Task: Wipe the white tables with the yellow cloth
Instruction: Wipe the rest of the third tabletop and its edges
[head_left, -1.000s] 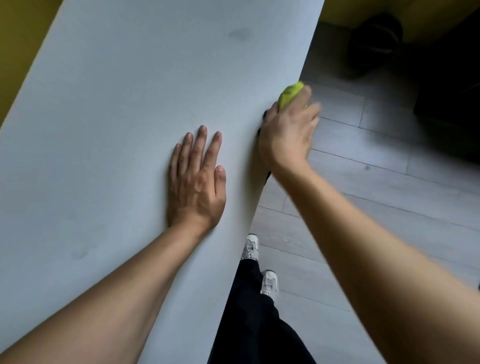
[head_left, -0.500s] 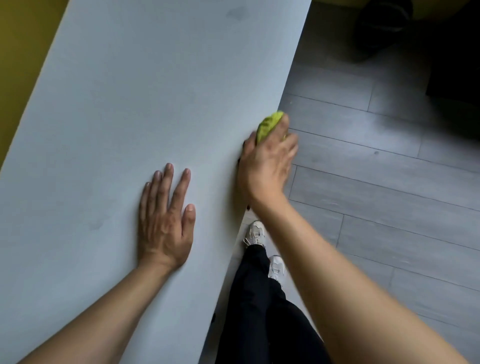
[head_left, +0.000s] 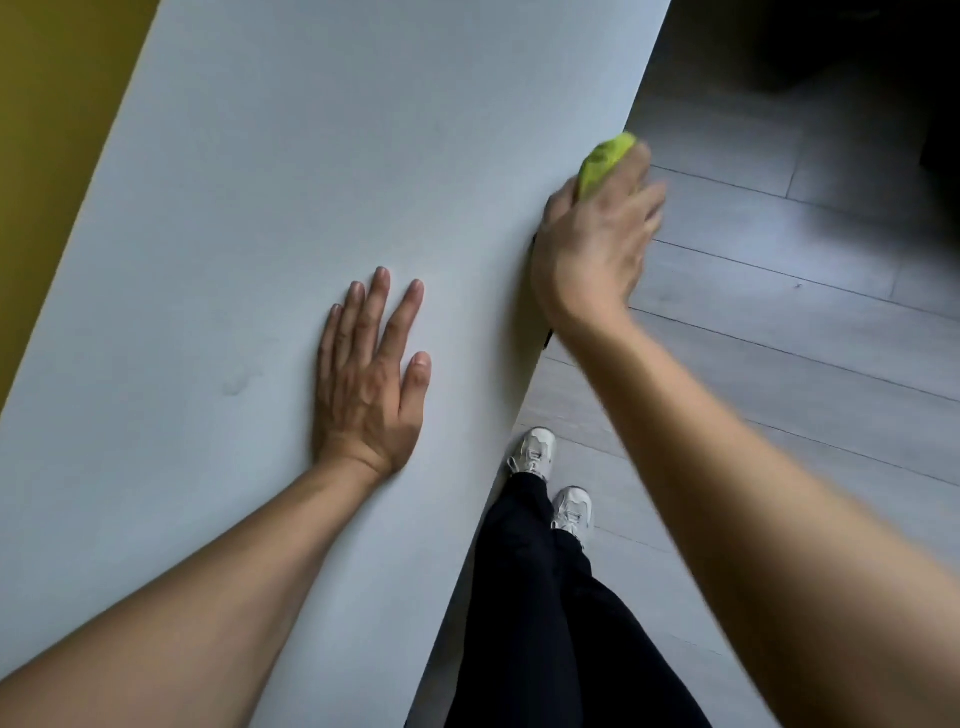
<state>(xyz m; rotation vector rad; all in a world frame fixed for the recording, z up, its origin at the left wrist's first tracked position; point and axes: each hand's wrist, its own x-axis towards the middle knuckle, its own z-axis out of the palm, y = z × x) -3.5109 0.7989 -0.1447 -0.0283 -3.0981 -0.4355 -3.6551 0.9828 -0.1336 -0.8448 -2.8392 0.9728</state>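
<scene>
A long white table (head_left: 291, 171) runs from the lower left to the top of the view. My left hand (head_left: 370, 376) lies flat on its top, fingers straight and slightly spread. At the table's right edge my right hand (head_left: 597, 244) grips a bunched yellow cloth (head_left: 605, 160). Only the far end of the cloth sticks out past my fingers; the rest is hidden in my hand. The hand and cloth are blurred by motion. A faint smudge (head_left: 240, 382) marks the top to the left of my left hand.
Grey plank floor (head_left: 779, 312) lies right of the table. My legs in black trousers (head_left: 545, 613) and white shoes (head_left: 537, 451) stand beside the table's edge. A yellow wall (head_left: 47, 156) borders the table on the left. A dark shape (head_left: 857, 52) fills the top right corner.
My right hand slid back along the right edge with the cloth, then forward again to where it is now. My left hand stays flat on the table.
</scene>
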